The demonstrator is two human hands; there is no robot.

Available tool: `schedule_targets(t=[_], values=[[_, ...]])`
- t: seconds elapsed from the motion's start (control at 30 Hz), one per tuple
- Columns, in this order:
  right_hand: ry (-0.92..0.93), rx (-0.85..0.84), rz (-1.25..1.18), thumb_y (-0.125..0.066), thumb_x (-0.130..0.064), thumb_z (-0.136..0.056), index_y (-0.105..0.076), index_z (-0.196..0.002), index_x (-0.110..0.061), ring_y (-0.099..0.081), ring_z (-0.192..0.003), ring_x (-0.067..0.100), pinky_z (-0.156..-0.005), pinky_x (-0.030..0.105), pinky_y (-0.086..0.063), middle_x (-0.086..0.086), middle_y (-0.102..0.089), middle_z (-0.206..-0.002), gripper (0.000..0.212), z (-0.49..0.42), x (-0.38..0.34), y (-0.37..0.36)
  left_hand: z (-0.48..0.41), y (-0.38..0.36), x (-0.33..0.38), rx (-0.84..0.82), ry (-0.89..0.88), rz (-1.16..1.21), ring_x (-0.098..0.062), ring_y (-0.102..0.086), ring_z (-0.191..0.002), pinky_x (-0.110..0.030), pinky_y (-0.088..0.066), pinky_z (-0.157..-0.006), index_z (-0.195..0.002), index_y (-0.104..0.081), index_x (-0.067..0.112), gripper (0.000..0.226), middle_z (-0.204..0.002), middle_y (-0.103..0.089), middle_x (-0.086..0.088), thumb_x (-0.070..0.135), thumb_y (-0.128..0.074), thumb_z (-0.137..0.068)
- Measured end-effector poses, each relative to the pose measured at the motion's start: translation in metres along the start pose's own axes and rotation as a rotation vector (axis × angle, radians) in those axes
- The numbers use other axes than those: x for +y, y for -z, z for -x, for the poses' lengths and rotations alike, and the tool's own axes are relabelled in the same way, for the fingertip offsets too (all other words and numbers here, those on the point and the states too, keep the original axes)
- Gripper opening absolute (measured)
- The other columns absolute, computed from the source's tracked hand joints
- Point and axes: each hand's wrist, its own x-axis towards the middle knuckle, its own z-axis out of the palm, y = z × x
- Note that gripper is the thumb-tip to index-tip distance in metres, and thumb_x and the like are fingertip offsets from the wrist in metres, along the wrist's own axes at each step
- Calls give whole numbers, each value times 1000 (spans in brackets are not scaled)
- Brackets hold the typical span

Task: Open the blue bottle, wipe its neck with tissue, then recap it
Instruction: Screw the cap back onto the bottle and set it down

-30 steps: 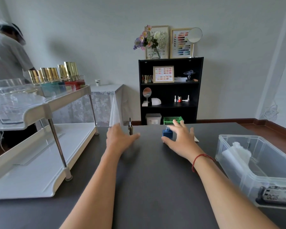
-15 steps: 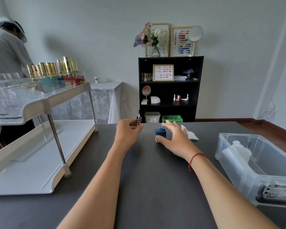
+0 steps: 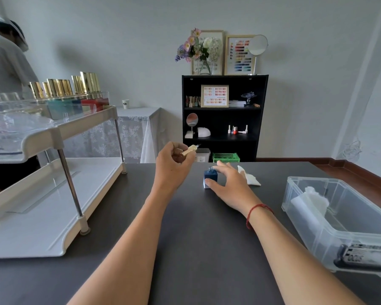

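Observation:
The small blue bottle (image 3: 210, 176) stands uncapped on the dark table (image 3: 191, 234), its threaded neck bare. My right hand (image 3: 230, 186) curls around its right side, thumb at the base and fingers behind it. My left hand (image 3: 171, 165) is raised to the left of the bottle and holds the gold cap (image 3: 189, 150) tilted, its thin brush pointing up and to the right. A crumpled white tissue (image 3: 249, 176) lies on the table just right of my right hand.
A white two-tier rack (image 3: 53, 194) with gold-capped bottles stands on the left. A clear plastic bin (image 3: 339, 221) holding tissue sits at the right. A black shelf stands behind the table. Another person stands at the far left.
My left hand has lifted the gold cap with its brush up from beside the bottle and tilted it. The view has dropped, and the bottle with my right hand sits a little nearer.

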Motion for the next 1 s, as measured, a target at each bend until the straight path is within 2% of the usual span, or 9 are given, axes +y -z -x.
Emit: schedule_targets(t=[0.13, 0.2, 0.3, 0.4, 0.5, 0.57, 0.67, 0.8, 1.0], values=[[-9, -2, -32, -56, -33, -91, -48, -134, -20, -13, -146, 18, -119, 51, -6, 0, -26, -156, 46, 1, -1, 0, 1, -5, 7, -36, 40, 151, 5, -57, -57, -11, -51, -61, -79, -68, 22, 7, -61, -65, 15, 18, -73, -80], [-14, 1, -36, -57, -33, -90, -49, -133, -20, -13, -146, 18, -118, 51, -7, 0, -26, -156, 45, 2, -1, 1, 2, -7, 9, -66, 33, 181, 8, -61, -61, -10, -52, -63, -79, -68, 25, 9, -64, -69, 18, 18, -71, -83], [-12, 5, -36, -56, -33, -91, -50, -132, -21, -11, -146, 17, -118, 51, -5, 0, -25, -156, 44, 3, -1, 1, 2, -9, 11, -38, 35, 182, 7, -64, -72, -11, -52, -72, -90, -65, 28, 10, -75, -72, 12, 20, -70, -85], [-16, 3, -31, -53, -33, -92, -48, -134, -21, -10, -146, 18, -119, 51, -2, -1, -25, -156, 44, 4, -1, 0, 2, -12, 15, 37, 7, 190, 1, -66, -77, -14, -51, -71, -102, -55, 18, 28, -81, -70, 6, 22, -74, -81], [-23, 2, -33, -52, -34, -92, -47, -135, -21, -10, -146, 20, -118, 51, -2, 0, -25, -156, 45, 4, -1, 0, 3, -10, 19, 69, -34, 229, -12, -68, -78, -33, -58, -72, -102, -54, 14, 28, -81, -71, -3, 20, -73, -83], [-26, -2, -18, -51, -34, -93, -47, -135, -22, -10, -146, 20, -118, 51, 1, -1, -24, -156, 44, 4, 0, 0, 3, -10, 22, 64, -41, 249, -13, -70, -76, -38, -60, -71, -104, -58, 16, 25, -82, -72, -5, 18, -72, -84], [-19, -6, -1, -49, -34, -94, -46, -135, -22, -10, -146, 18, -118, 49, 6, 0, -24, -156, 43, 3, 0, -1, 5, -12, 24, 33, -60, 259, -13, -72, -72, -35, -59, -67, -107, -61, 20, 24, -83, -72, 1, 16, -71, -85], [-13, -3, 6, -49, -34, -94, -46, -135, -22, -11, -146, 16, -118, 50, 7, 0, -25, -156, 43, 1, 1, -3, 8, -14, 25, -6, -122, 210, -9, -70, -72, -22, -57, -65, -103, -63, 28, 24, -82, -71, 7, 15, -70, -85], [-13, 4, 15, -49, -35, -94, -47, -133, -23, -10, -147, 16, -117, 48, 10, -1, -25, -156, 41, 0, 3, -4, 8, -17, 23, -5, -140, 193, -7, -71, -73, -16, -54, -66, -104, -64, 23, 24, -82, -69, 11, 15, -73, -83]])
